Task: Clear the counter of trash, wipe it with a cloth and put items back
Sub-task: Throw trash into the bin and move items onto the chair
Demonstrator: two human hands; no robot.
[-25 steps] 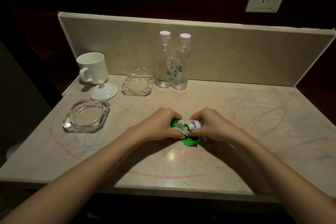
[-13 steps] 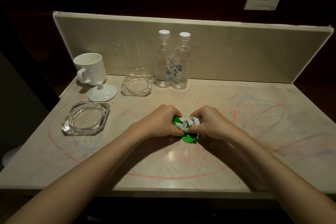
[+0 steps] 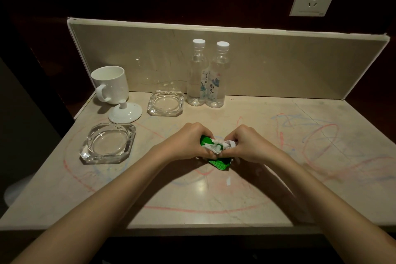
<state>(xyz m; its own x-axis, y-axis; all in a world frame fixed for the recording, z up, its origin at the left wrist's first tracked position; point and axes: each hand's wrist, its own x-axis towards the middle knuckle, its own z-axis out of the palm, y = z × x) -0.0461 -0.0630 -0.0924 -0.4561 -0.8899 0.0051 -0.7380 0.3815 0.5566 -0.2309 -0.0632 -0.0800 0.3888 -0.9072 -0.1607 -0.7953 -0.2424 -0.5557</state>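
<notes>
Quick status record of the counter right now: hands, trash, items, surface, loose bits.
left hand: grips the trash wad
right hand: grips the same wad
trash wad: crumpled green wrapper and white paper, bunched between both hands
loose scrap: small white bit lying on the counter, nearer than the hands
counter: crayon-like red and blue scribbles, unwiped
back row: mug, its lid, small ashtray, two water bottles
front left: large ashtray

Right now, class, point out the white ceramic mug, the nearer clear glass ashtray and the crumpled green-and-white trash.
White ceramic mug (image 3: 112, 83): head view, outer wall.
Nearer clear glass ashtray (image 3: 107, 143): head view, bowl.
Crumpled green-and-white trash (image 3: 216, 148): head view, white paper.
</notes>
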